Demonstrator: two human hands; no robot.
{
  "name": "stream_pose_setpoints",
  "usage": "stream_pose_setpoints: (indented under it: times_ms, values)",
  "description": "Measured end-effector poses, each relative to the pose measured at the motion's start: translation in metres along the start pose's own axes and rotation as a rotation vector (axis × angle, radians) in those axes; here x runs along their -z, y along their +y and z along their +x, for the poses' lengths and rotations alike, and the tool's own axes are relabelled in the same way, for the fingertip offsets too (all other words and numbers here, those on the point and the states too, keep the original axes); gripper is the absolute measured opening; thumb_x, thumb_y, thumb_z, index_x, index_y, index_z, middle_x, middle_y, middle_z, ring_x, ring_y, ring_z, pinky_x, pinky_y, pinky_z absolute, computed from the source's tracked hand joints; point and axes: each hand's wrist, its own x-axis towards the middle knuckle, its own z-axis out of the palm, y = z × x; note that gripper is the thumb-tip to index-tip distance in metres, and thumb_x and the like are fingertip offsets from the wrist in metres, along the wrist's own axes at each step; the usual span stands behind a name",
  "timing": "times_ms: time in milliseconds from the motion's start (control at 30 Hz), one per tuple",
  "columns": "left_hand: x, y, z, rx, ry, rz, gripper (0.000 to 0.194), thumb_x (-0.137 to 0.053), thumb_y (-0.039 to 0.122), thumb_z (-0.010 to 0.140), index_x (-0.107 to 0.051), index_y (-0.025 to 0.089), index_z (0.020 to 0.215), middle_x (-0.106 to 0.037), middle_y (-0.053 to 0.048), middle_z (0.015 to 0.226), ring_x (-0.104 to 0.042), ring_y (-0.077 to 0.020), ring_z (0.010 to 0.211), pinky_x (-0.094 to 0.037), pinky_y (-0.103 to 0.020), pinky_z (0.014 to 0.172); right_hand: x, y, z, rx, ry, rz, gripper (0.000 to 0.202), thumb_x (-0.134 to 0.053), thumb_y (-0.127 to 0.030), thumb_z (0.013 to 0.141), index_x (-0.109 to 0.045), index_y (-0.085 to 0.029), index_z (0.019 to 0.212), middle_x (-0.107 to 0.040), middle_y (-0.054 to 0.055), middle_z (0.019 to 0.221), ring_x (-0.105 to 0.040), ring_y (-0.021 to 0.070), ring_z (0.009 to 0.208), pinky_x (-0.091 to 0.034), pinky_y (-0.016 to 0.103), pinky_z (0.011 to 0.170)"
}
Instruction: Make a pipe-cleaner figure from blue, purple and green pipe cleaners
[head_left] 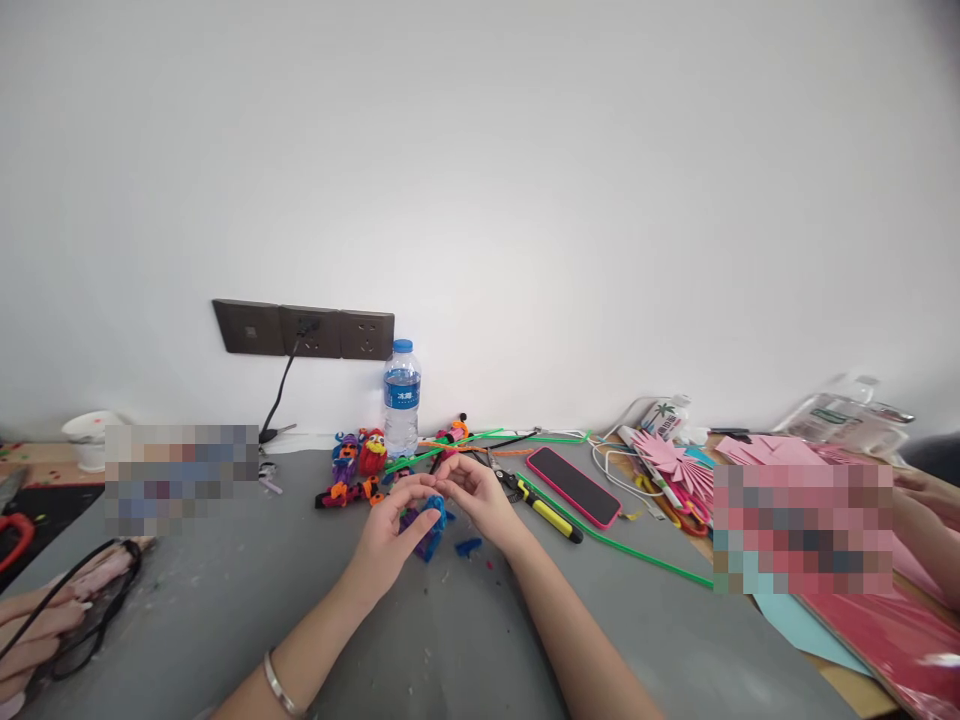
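Observation:
My left hand [390, 530], with a silver bracelet at the wrist, is closed on a small blue and purple fuzzy figure [429, 535] that looks made of pipe cleaner. Thumb and fingers of my right hand [476, 500] are pinched together just above it, meeting my left fingertips; whatever lies in that pinch is too small to make out. A loose blue fuzzy piece [469, 547] lies on the grey mat [480, 640] below my right hand. Behind my hands sit a purple fuzzy figure [345, 458], a red one [372, 452] and orange-black pieces [349, 494].
A water bottle [402, 400] stands against the wall. Right of my hands lie pliers [506, 482], a yellow-black cutter [551, 512], a phone [574, 485] and a green pipe cleaner [645, 560]. Another person's hand [45, 630] is at left beside a black cable, another [930, 510] at right near pink paper.

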Motion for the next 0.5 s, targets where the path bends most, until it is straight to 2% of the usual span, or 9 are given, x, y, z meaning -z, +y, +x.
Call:
stream_pose_setpoints:
  times_ms: [300,500]
  values:
    - [0.0006,-0.0001,0.0,-0.008,-0.039,-0.003,0.024,-0.07,0.041,0.078,-0.073,0.021,0.09,-0.059,-0.011,0.116,-0.05,-0.0271,0.122,-0.038,-0.037,0.105,0.0011,0.004,-0.0001,0.021,0.004,0.026,0.026,-0.074,-0.039,0.078,-0.059,-0.018,0.079,-0.063,0.002,0.078,-0.059,0.0131,0.072,-0.049,0.026,0.07]
    - [0.0011,-0.0001,-0.0007,-0.024,-0.028,0.009,0.023,-0.071,0.04,0.078,-0.075,0.021,0.089,-0.061,-0.011,0.111,-0.053,-0.0267,0.117,-0.041,-0.038,0.104,0.0002,0.003,-0.0016,-0.003,-0.01,0.045,0.028,-0.074,-0.041,0.078,-0.058,-0.018,0.081,-0.062,0.001,0.077,-0.059,0.0126,0.07,-0.049,0.026,0.068]
